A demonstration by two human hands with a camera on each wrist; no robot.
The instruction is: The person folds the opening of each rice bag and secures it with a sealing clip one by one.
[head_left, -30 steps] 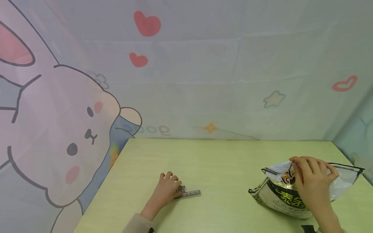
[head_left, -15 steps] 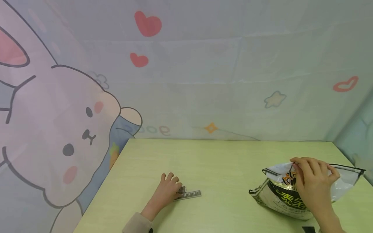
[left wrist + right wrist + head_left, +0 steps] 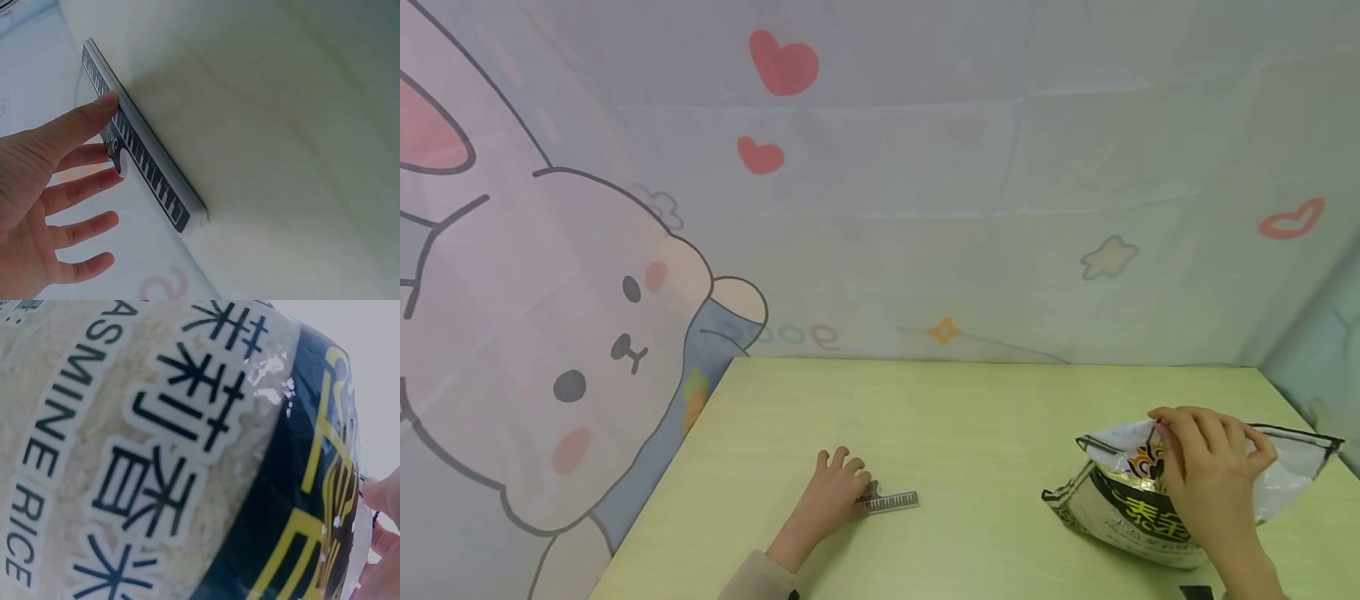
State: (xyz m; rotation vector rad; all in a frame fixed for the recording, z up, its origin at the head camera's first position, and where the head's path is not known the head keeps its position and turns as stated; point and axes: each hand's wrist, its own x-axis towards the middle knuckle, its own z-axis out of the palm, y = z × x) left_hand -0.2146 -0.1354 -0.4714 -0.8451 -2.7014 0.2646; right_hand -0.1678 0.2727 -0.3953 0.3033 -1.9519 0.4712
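Note:
On the left of the table, my left hand (image 3: 832, 493) pinches a flat clip (image 3: 889, 501) printed with piano keys. In the left wrist view, the thumb presses the front of the clip (image 3: 147, 150) near a dark tab, with the index finger behind it and the other fingers spread. At the right stands a bag of jasmine rice (image 3: 1138, 517), partly clear, with a black band and white top. My right hand (image 3: 1213, 467) grips its top edge, which slants to the right. The right wrist view is filled by the rice bag (image 3: 150, 450); fingertips show at its right edge.
A pale green table (image 3: 970, 433) bears both things. Behind it hangs a cloth backdrop (image 3: 910, 225) with a printed rabbit, hearts and stars. A small black object (image 3: 1197, 592) shows at the bottom edge by the right forearm.

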